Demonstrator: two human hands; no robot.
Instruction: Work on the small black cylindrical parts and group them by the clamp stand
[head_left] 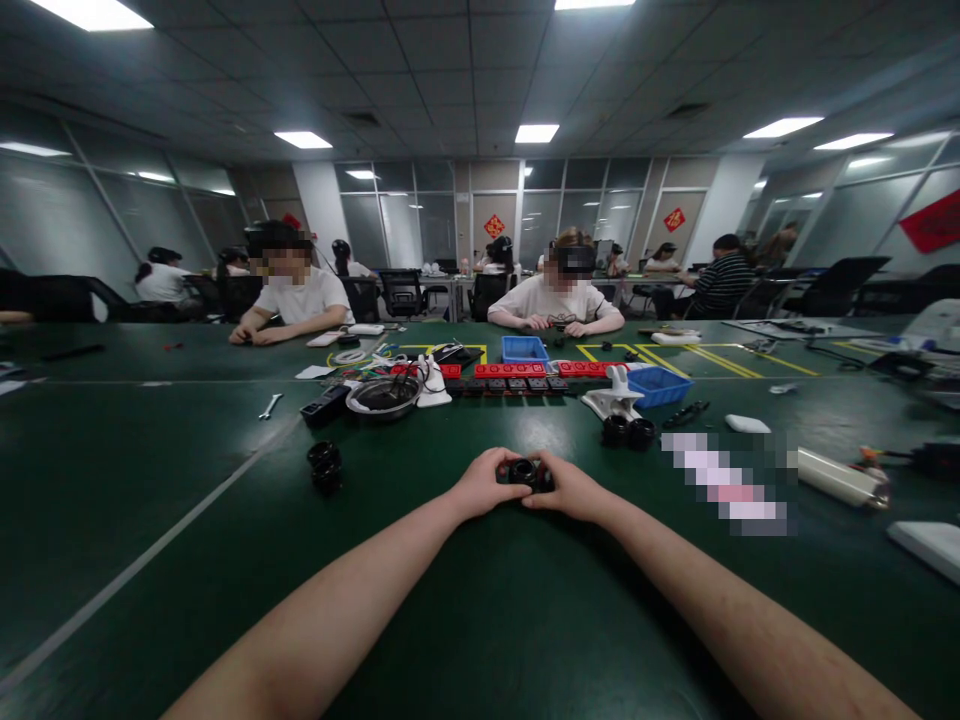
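Showing, from the head: one black round part [523, 472] held between left hand [486, 484] and right hand [566, 488], both half-curled about it. Two black rings [615, 432] lie rightward, two blue bins [524, 352] beyond. Green desk [465, 620] gives room between the forearms [345, 600]; two people [301, 300] sit along its far edge.

The round thing [523, 472] you hold is shiny black. Your table [420, 620] is dark green with a grey line [150, 572] and yellow stripes [724, 360]. The trays [660, 388] are blue, and the long strips [510, 370] are red. One person's shirt [724, 288] has dark and light stripes.
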